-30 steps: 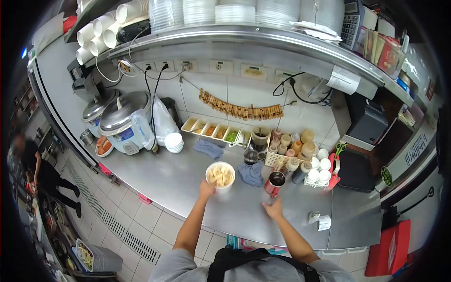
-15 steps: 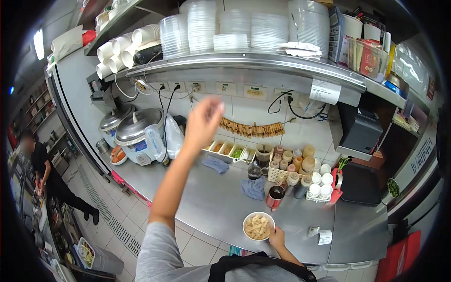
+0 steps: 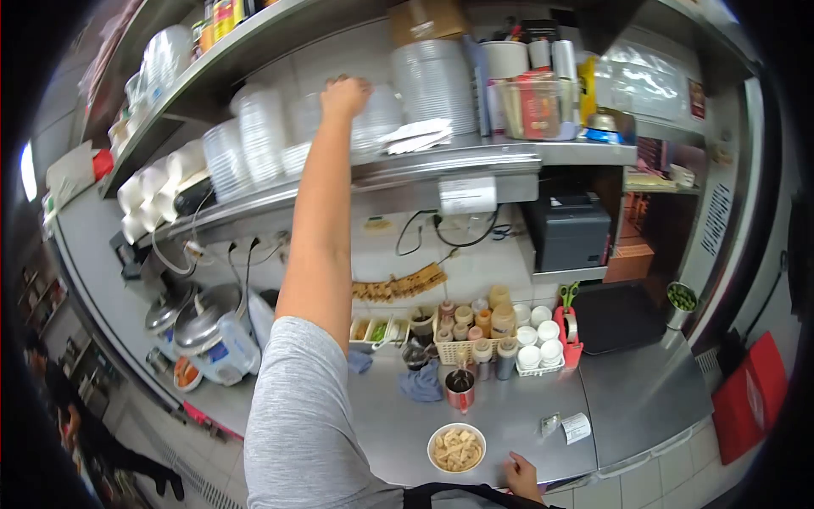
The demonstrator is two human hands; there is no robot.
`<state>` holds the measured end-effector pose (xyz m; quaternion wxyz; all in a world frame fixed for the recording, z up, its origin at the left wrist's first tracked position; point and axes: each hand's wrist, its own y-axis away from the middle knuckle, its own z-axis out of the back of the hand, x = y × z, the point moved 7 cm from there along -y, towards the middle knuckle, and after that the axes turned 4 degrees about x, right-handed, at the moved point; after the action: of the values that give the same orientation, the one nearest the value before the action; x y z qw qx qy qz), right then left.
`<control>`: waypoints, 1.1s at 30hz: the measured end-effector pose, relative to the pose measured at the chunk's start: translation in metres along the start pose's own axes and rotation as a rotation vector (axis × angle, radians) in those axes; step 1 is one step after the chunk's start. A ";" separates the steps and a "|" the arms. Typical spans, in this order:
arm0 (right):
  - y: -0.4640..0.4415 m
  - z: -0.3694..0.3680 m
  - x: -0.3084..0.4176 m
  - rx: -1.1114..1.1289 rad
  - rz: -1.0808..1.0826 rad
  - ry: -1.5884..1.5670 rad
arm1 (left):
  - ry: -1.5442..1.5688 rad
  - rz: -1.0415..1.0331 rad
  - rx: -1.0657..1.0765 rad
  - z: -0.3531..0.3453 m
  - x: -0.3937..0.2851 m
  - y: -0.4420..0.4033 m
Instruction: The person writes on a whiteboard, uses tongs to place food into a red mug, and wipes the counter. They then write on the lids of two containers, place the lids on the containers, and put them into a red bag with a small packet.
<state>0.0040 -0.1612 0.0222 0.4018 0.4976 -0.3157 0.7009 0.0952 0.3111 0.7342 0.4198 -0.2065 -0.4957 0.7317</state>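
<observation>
My left hand (image 3: pixel 343 95) is raised to the shelf, among stacks of clear plastic lids (image 3: pixel 377 119). Its fingers bend over the stack tops, and blur hides whether they grip a lid. On the steel counter, a white bowl (image 3: pixel 434 456) holds pale, chunky pieces of food (image 3: pixel 459 449). Just right of the bowl, apart from it, my right hand (image 3: pixel 523 477) rests low at the counter's front edge, fingers loosely bent with nothing visible in them. Behind the bowl stands a red cup with dark contents (image 3: pixel 459 392).
A basket of sauce bottles (image 3: pixel 475 331), white cups (image 3: pixel 539 343) and a blue cloth (image 3: pixel 420 383) are along the counter. Rice cookers (image 3: pixel 212 327) stand left. The metal shelf edge (image 3: pixel 500 161) crosses above. A co-worker (image 3: pixel 72 416) is far left.
My left hand has risen from in front of the wall to the stacked lids on the shelf. My right hand has let go of the bowl and moved right. The view has tilted and turned right.
</observation>
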 end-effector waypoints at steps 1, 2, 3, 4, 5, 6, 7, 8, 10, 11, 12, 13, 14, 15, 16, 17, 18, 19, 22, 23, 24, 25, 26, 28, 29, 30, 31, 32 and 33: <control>0.011 0.010 -0.007 -0.021 -0.028 0.007 | 0.046 0.055 0.049 -0.003 -0.001 -0.002; 0.021 0.018 -0.016 -0.043 -0.033 0.000 | 0.090 0.113 0.101 -0.005 -0.001 -0.004; 0.032 0.028 -0.027 -0.114 -0.070 0.056 | 0.103 0.100 0.101 -0.004 -0.004 -0.010; 0.043 0.037 -0.036 -0.180 -0.108 0.115 | 0.132 0.142 0.115 -0.006 -0.002 -0.012; 0.053 0.042 -0.034 -0.187 -0.116 0.115 | 0.158 0.188 0.132 -0.008 0.001 -0.012; 0.063 0.044 -0.034 -0.161 -0.136 0.022 | 0.163 0.186 0.138 -0.008 0.001 -0.016; 0.071 0.045 -0.036 -0.131 -0.158 -0.068 | 0.177 0.211 0.117 -0.005 0.004 -0.020; 0.071 0.047 -0.049 -0.127 -0.167 -0.062 | 0.189 0.239 0.096 -0.001 0.008 -0.023; 0.072 0.057 -0.089 -0.273 -0.281 -0.147 | 0.253 0.297 0.035 0.013 0.015 -0.024; 0.070 0.060 -0.073 -0.265 -0.312 -0.163 | 0.225 0.276 -0.086 0.027 0.018 -0.024; 0.064 0.062 -0.053 -0.240 -0.224 -0.022 | 0.193 0.254 -0.201 0.043 0.020 -0.019; 0.061 0.066 -0.041 -0.227 -0.240 -0.026 | 0.192 0.205 -0.350 0.062 0.021 -0.013; 0.054 0.066 -0.018 -0.224 -0.142 -0.030 | 0.191 0.155 -0.490 0.083 0.019 -0.003; 0.046 0.067 0.009 -0.114 -0.175 -0.012 | 0.109 0.086 -0.609 0.101 0.022 0.008; 0.040 0.066 0.028 -0.132 -0.080 -0.013 | 0.416 -0.053 -0.696 0.135 0.002 0.045; 0.032 0.062 0.040 -0.106 -0.083 -0.086 | 0.578 -0.163 -0.742 0.152 -0.005 0.066; 0.027 0.060 0.056 -0.090 -0.067 -0.116 | 0.745 -0.257 -0.789 0.161 -0.009 0.091; 0.020 0.057 0.070 -0.037 -0.044 -0.165 | 0.878 -0.246 -0.711 0.165 -0.018 0.118; -0.002 0.045 0.103 0.098 0.094 -0.316 | 0.885 -0.353 -0.463 0.165 -0.060 0.236; -0.010 0.040 0.110 0.168 0.107 -0.432 | 0.755 -0.522 -0.308 0.160 -0.087 0.284; -0.015 0.036 0.119 0.181 0.087 -0.425 | 0.916 -0.592 -0.024 0.144 -0.113 0.328; -0.018 0.030 0.129 0.230 0.009 -0.746 | 1.054 -0.599 0.268 0.127 -0.137 0.374; -0.023 0.024 0.133 0.271 -0.074 -1.066 | 0.991 -0.811 0.311 0.118 -0.162 0.433; -0.032 0.016 0.120 0.234 -0.212 -1.058 | 1.139 -0.782 0.531 0.090 -0.189 0.533; -0.033 0.012 0.105 0.189 -0.334 -1.047 | 1.150 -0.762 0.545 0.085 -0.195 0.565; -0.040 0.006 0.079 0.193 -0.356 -1.037 | 1.205 -0.662 0.605 0.077 -0.199 0.590; -0.052 0.000 0.038 0.176 -0.297 -0.947 | 1.255 -0.564 0.662 0.067 -0.199 0.609; -0.059 -0.004 0.008 0.160 -0.240 -0.858 | 1.207 -0.344 0.682 0.049 -0.185 0.619; -0.060 -0.011 -0.013 0.163 -0.258 -0.853 | 1.147 -0.129 0.698 0.031 -0.166 0.629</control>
<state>0.0543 -0.1267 0.0086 0.2793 0.8074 -0.3320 0.3998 -0.0913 0.0595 0.1630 0.7015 -0.3846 0.0596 0.5971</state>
